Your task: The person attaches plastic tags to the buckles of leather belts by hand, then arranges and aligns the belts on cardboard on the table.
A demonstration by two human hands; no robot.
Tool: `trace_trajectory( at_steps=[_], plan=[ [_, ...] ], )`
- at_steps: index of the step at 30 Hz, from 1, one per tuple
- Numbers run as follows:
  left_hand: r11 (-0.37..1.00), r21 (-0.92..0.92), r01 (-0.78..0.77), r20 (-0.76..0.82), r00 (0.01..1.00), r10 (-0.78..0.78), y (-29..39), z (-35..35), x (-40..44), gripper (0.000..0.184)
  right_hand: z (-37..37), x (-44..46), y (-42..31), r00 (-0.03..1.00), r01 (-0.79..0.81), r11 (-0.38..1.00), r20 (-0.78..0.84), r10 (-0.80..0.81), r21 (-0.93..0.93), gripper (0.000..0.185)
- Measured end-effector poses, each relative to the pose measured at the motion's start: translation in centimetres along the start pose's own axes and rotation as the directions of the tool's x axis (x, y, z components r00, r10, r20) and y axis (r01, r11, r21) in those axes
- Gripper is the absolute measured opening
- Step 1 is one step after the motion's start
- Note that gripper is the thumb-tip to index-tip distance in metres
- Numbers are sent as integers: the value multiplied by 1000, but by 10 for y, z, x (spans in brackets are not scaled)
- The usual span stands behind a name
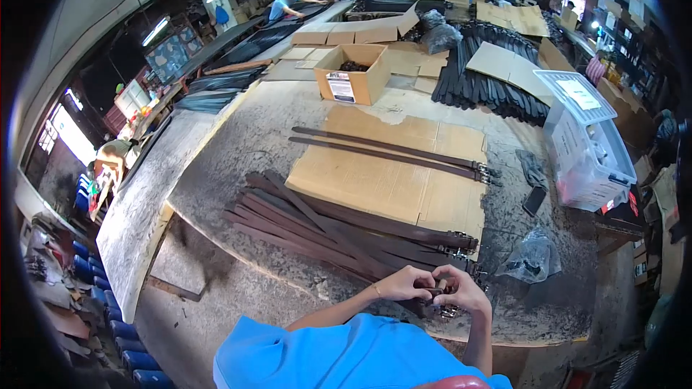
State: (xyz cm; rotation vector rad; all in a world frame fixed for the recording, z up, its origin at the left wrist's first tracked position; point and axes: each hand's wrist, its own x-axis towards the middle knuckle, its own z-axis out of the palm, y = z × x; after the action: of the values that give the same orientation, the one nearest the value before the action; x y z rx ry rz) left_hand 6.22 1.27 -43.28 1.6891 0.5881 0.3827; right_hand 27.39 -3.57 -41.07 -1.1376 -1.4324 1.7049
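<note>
Near the table's front edge, my left hand (405, 284) and my right hand (461, 291) meet, fingers bent round the buckle end of a dark belt (435, 290). The fingers partly hide this end. A pile of dark brown belts (317, 227) fans out to the left of my hands, with metal buckles (461, 241) at its right end. Beyond the pile, two more belts (389, 151) lie side by side on a flat cardboard sheet (367, 179), buckles to the right.
An open cardboard box (353, 75) stands farther back. Black straps (483, 65) are heaped at the back right. On the right are a clear plastic bin (587, 144), a phone (534, 200) and a plastic bag (532, 256). A person (287, 6) in blue leans over a far table.
</note>
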Motion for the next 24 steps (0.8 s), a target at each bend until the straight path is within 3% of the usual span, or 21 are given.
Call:
trace_trajectory(
  at_steps=[3, 4, 6, 7, 11, 15, 24],
  plan=[
    [993, -117, -25, -56, 998, 18, -3, 1, 1, 23, 3, 4, -4, 1000, -15, 959, 26, 8, 283, 59],
    [993, -117, -24, -62, 998, 16, -3, 2, 1, 23, 4, 6, -2, 999, -17, 959, 32, 8, 283, 59],
    [950, -311, -1, -76, 997, -24, -3, 2, 0, 22, 5, 13, 8, 997, 45, 899, 42, -70, 435, 62],
    [948, -316, -30, -77, 997, 6, -9, 3, 0, 21, 8, 18, 14, 989, 104, 885, 43, -138, 455, 66],
    [945, -324, -53, -84, 996, 27, -15, 1, -7, 17, 16, 21, 19, 991, 69, 844, 59, -118, 533, 67],
    [933, -358, -46, -57, 998, 28, -27, 4, -12, 19, 14, 21, 19, 989, 41, 891, 109, -101, 452, 64],
    [931, -358, -67, 38, 996, 87, -31, -12, -10, 23, 17, 24, -3, 999, 10, 961, 42, -22, 278, 56]
  ],
)
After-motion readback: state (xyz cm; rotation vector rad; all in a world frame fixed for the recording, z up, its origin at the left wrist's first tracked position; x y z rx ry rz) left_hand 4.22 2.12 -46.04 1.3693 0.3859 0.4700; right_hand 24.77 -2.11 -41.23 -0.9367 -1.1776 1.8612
